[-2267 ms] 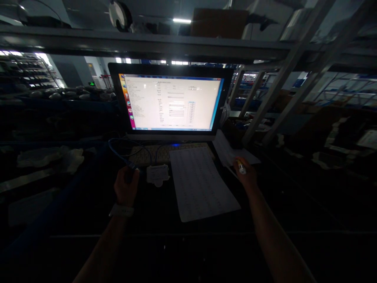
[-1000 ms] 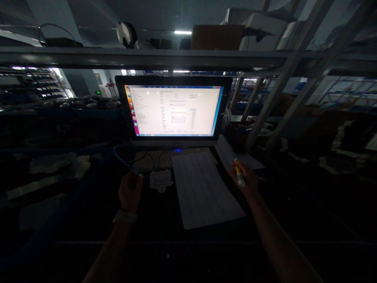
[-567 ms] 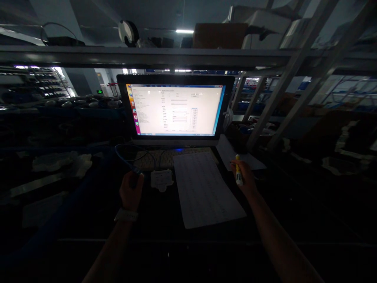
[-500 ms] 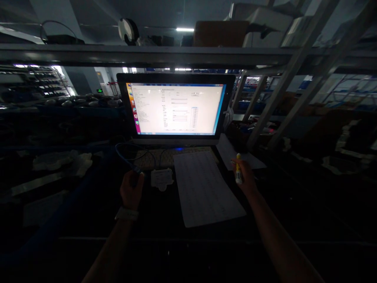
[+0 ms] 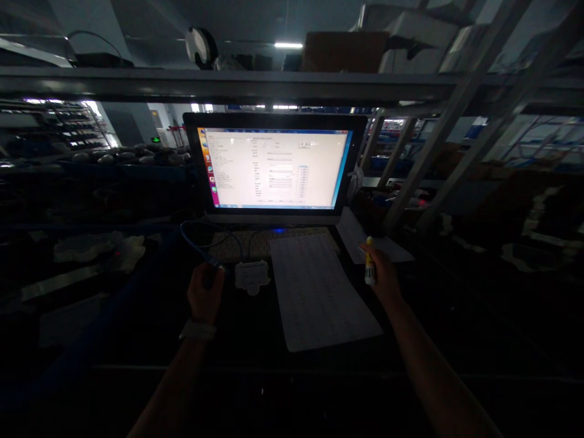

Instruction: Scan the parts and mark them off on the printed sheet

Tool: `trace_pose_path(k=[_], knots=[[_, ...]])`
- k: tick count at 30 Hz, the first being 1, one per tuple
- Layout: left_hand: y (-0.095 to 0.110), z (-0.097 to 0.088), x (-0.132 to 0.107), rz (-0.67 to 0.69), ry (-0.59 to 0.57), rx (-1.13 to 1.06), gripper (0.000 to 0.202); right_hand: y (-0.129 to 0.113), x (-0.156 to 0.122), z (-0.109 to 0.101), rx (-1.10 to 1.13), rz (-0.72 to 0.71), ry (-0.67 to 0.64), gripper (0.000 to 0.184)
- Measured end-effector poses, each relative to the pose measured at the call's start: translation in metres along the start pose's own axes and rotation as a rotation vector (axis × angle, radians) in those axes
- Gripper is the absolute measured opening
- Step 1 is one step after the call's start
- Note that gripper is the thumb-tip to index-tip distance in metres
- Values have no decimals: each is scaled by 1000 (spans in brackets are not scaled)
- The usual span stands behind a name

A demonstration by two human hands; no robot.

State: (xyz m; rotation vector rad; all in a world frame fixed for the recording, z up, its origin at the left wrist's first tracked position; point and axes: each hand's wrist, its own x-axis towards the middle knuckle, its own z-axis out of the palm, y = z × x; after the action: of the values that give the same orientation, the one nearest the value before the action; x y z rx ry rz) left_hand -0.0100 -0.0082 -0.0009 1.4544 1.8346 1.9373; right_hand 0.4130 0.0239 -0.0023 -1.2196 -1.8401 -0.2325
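Observation:
My left hand is closed around the plug end of a blue cable, left of a small white plastic device. The cable loops up beside the keyboard. In my right hand is a marker with a yellow and white body, held upright beside the printed sheet. That sheet lies on the dark desk and covers part of the keyboard. A second paper lies behind my right hand. Behind the keyboard a lit monitor shows a window with lists and fields.
On the left a blue-edged bin holds several pale plastic parts. A metal shelf crosses above the monitor, with a cardboard box and a tape roll on it. Slanted metal posts stand at right.
The whole view has shifted very slightly. Both hands keep their places and their holds on the cable and the marker.

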Motion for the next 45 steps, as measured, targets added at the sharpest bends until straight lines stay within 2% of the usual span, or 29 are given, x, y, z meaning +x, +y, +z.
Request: trace_pose_path(k=[6,9,12,14,21,28,32,36,40,45], knots=[[0,0,0,0,13,24,37,-1,1,-1,4,26,9,56],[0,-1,-1,-3,-11,8,38,-5,2,2,-18,57,109,38],[-1,-1,0,4,-24,-6,38,-9,3,4,-32,146,231,22],[-2,-1,0,-2,-22,-6,38,-13,2,4,-21,179,239,24],[-4,0,0,-21,-6,13,40,-23,2,-2,6,259,143,23],[-3,0,0,14,-3,47,37,-19,-1,1,-2,244,173,21],[-3,-1,1,32,-4,45,38,-13,1,5,15,218,224,27],[-3,-1,1,-1,-17,23,40,-6,5,8,-5,193,261,29],[-3,0,0,-8,-14,-6,39,-1,4,8,-23,116,216,25],[-3,0,0,14,-6,23,39,11,-1,11,-140,70,69,31]])
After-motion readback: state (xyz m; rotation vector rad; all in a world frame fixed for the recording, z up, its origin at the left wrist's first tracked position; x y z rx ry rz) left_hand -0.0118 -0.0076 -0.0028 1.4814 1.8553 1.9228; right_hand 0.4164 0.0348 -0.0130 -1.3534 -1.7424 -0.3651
